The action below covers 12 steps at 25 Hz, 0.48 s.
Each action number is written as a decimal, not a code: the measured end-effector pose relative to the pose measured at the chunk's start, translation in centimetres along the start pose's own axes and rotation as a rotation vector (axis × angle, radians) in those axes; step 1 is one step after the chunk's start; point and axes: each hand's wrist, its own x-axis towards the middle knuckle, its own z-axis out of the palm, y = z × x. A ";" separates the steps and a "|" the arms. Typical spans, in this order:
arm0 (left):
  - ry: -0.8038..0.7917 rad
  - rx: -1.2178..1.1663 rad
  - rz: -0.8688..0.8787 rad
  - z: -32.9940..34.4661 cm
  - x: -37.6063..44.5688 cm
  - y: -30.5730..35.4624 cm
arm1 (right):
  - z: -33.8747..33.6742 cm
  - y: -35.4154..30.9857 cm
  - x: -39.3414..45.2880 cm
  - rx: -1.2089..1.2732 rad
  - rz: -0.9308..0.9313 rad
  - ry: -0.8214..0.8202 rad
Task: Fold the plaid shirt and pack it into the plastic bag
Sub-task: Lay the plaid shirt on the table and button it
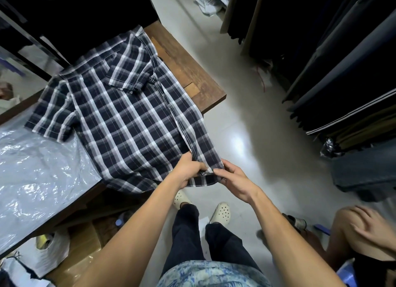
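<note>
A navy and white plaid shirt [120, 109] lies spread face up on a wooden table [192, 72], collar at the far end, its short sleeve out to the left. The shirt's bottom hem hangs over the table's near edge. My left hand [188, 172] pinches the hem at the foot of the button placket. My right hand [233, 179] grips the same hem just to the right, fingers curled on the cloth. A clear plastic bag [36, 171] lies flat on the table to the left of the shirt, touching the sleeve.
Cardboard boxes and a white bag [53, 252] sit under the table. Racks of dark hanging clothes [342, 61] line the right side. Another person's knee and hand [360, 226] are at the lower right. My feet in cream clogs [220, 212] stand on the grey floor.
</note>
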 end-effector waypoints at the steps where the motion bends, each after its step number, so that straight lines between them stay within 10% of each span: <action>1: 0.010 -0.021 -0.006 0.2 0.0 0.0 | 0.1 0.0 0.2 -0.053 -0.021 0.067; 12: 0.070 -0.336 -0.002 -1.5 0.8 4.0 | 0.3 -3.0 3.3 -0.460 0.055 0.119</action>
